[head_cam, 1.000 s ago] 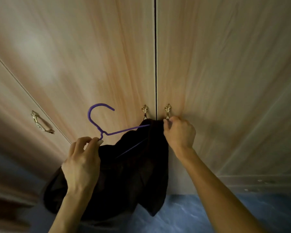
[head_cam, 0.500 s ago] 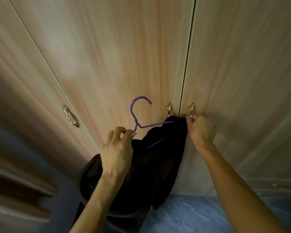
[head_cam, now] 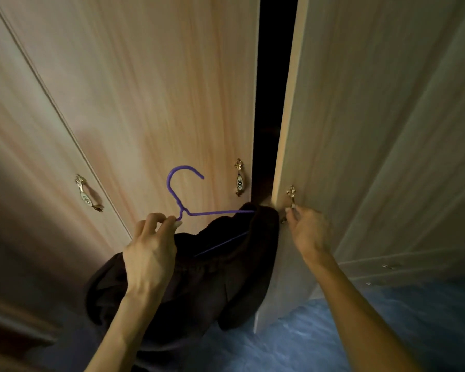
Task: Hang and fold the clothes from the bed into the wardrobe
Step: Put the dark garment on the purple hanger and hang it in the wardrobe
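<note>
A dark garment (head_cam: 199,280) hangs on a purple hanger (head_cam: 184,196) in front of the wooden wardrobe. My left hand (head_cam: 151,253) pinches the hanger just below its hook. My right hand (head_cam: 306,232) grips the gold handle (head_cam: 291,196) of the right wardrobe door (head_cam: 373,157), which stands partly swung out. A dark gap (head_cam: 274,89) shows between this door and the shut middle door (head_cam: 159,103). The wardrobe's inside is too dark to make out.
The middle door carries its own gold handle (head_cam: 239,181). Another shut door at the left has a handle (head_cam: 87,197) too. Blue flooring (head_cam: 293,345) lies below. The open door's bottom corner sits close to the hanging garment.
The right door has swung out from shut, pulled by my right hand, and a dark gap has opened. My left hand still holds the hanger with the garment.
</note>
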Demonstrator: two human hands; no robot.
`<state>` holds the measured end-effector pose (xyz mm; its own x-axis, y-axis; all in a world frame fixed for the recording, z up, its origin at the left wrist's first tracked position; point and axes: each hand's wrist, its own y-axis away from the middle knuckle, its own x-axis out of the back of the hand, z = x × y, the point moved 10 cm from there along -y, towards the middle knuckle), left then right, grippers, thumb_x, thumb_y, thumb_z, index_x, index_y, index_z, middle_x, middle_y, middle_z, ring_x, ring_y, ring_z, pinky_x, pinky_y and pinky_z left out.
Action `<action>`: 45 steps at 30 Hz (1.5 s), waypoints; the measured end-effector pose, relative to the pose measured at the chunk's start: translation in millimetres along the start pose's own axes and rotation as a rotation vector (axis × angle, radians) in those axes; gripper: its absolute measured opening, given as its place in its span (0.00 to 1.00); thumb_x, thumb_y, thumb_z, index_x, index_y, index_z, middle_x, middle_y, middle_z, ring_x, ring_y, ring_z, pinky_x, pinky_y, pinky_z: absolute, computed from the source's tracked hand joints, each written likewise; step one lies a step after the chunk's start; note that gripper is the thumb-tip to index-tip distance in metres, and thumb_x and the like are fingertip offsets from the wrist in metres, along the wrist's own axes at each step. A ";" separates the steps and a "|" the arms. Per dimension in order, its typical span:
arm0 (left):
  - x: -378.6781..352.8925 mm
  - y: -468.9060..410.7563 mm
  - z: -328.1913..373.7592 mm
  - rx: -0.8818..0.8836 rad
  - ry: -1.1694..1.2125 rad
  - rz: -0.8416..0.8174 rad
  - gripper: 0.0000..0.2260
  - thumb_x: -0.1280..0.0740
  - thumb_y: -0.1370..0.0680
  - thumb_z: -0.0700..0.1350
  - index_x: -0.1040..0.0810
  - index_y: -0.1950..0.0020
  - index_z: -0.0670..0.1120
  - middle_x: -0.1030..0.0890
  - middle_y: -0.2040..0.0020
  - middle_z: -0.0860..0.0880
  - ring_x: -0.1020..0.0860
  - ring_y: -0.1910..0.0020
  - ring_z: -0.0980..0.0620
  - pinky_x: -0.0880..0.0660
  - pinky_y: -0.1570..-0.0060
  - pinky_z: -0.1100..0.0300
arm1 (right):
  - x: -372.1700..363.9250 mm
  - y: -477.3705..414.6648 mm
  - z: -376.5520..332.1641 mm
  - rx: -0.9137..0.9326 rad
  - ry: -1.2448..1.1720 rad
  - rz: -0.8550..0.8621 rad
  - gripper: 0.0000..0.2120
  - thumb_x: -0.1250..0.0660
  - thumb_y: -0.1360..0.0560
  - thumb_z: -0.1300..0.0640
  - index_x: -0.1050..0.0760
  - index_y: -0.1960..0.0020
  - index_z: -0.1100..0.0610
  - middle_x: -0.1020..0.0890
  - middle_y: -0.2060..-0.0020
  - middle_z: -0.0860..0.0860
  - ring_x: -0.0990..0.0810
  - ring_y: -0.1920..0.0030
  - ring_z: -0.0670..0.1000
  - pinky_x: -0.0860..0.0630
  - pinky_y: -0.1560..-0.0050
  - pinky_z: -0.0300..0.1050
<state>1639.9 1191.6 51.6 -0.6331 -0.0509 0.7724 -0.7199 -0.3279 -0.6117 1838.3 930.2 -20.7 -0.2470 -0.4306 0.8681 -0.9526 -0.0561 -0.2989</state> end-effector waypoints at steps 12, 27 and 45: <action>20.3 49.5 84.4 -0.251 0.176 0.029 0.13 0.40 0.22 0.47 0.18 0.52 0.42 0.22 0.53 0.43 0.24 0.57 0.41 0.31 0.77 0.57 | 64.0 84.0 109.8 -0.192 0.031 -0.011 0.14 0.46 0.19 0.50 0.25 0.50 0.56 0.18 0.58 0.54 0.20 0.57 0.57 0.28 0.60 0.46; 17.4 87.1 203.7 -0.281 0.147 -0.093 0.11 0.27 0.31 0.32 0.17 0.51 0.43 0.21 0.50 0.43 0.23 0.55 0.40 0.28 0.75 0.55 | 131.1 95.4 184.5 -0.268 -0.044 -0.075 0.61 0.44 0.42 0.18 0.54 0.23 0.57 0.39 0.26 0.57 0.37 0.28 0.58 0.41 0.30 0.57; 55.5 107.3 268.2 -0.328 0.171 0.047 0.06 0.34 0.24 0.42 0.17 0.55 0.43 0.22 0.52 0.44 0.24 0.57 0.42 0.32 0.76 0.59 | 200.8 117.8 243.4 -0.215 0.134 0.275 0.53 0.36 0.32 0.30 0.62 0.23 0.54 0.54 0.24 0.60 0.57 0.24 0.59 0.59 0.27 0.64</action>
<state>1603.8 900.6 74.7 -0.6863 0.1091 0.7190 -0.7240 -0.0082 -0.6898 1719.7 617.9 21.9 -0.5063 -0.2805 0.8155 -0.8595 0.2414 -0.4506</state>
